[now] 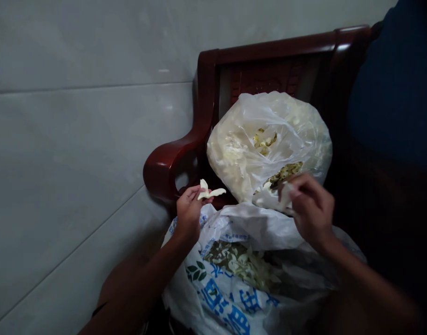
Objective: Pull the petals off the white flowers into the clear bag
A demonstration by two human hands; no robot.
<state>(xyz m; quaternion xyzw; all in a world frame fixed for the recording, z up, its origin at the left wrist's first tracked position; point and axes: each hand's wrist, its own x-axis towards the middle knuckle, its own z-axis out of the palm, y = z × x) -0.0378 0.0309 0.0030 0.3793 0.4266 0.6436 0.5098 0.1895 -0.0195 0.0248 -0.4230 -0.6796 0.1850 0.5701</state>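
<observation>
My left hand [189, 208] is closed on a pale flower piece [209, 192] with a few long petals, pinched at the fingertips. My right hand [314, 207], slightly blurred, pinches a whitish petal [286, 195] beside the lower opening of a translucent plastic bag [230, 144]. That bag is bulging, and yellow-brown petals [283, 173] show through its openings. Below both hands, a white bag with blue lettering [241, 307] gapes open. Pale, greenish-white petals [248, 267] lie inside it; its right part is in shadow.
The translucent bag rests on a dark red wooden bench [269, 49] whose curved armrest [164, 163] stands at the left. Behind and left is a grey tiled wall [91, 139]. Dark blue fabric [395, 102] fills the upper right. The lower right is very dark.
</observation>
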